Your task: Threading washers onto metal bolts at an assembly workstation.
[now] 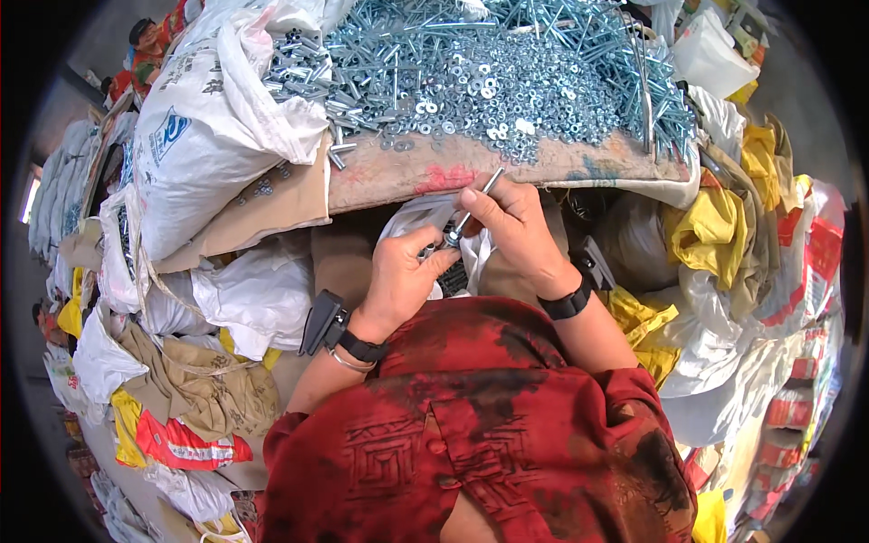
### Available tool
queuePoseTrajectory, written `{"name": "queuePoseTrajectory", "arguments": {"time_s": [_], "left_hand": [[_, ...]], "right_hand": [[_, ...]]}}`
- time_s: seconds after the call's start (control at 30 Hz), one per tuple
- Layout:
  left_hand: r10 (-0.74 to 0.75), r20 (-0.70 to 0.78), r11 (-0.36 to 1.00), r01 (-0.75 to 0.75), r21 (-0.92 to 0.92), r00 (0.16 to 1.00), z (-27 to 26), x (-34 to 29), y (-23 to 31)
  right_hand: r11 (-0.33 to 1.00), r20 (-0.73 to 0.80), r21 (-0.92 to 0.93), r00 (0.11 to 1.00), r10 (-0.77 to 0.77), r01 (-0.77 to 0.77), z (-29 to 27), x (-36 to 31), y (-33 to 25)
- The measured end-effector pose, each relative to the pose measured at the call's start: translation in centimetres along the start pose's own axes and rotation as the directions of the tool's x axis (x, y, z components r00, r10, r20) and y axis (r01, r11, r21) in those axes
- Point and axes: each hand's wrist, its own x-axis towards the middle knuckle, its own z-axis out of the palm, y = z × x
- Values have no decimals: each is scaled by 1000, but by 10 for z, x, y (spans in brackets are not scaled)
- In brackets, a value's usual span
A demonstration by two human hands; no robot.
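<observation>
In front of my lap, just below the table's edge, both hands meet at a slim metal bolt (493,178) that slants up to the right. My right hand (520,231) has thumb and fingers closed round its shaft. At the lower end my left hand (403,271) pinches small metal pieces (452,238), which look like a nut and washers; the fingers partly hide them. Beneath the hands, a white plastic bag (421,217) hangs open with dark metal parts inside. Beyond them, a heap of loose washers (489,86) and long bolts (579,36) covers the table.
Stained cardboard (389,167) lines the table's near edge. A full white woven sack (195,136) leans at the left, near metal sleeves (299,68). Yellow sacking (715,231) and white plastic bags (258,290) crowd both sides. Another person (149,45) is at the far left.
</observation>
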Motion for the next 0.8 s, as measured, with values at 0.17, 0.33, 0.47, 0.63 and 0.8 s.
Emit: {"name": "queuePoseTrajectory", "arguments": {"time_s": [0.17,0.33,0.47,0.63,0.8], "left_hand": [[196,-16,925,-180,336,980,0,7,-2],[318,20,710,-252,657,948,-6,17,17],[305,268,857,-386,340,914,-25,23,5],[-18,579,958,179,-224,815,-32,30,-35],[-196,368,868,335,-365,909,-35,22,-46]], "right_hand": [[939,48,-341,999,-18,33,-11,8,-1],[763,77,-644,997,-9,57,-7,-2,-6],[896,289,-414,957,-36,158,-16,-4,-12],[902,518,-408,849,102,140,-27,3,-11],[806,162,-592,978,128,-8,-76,63,-20]]}}
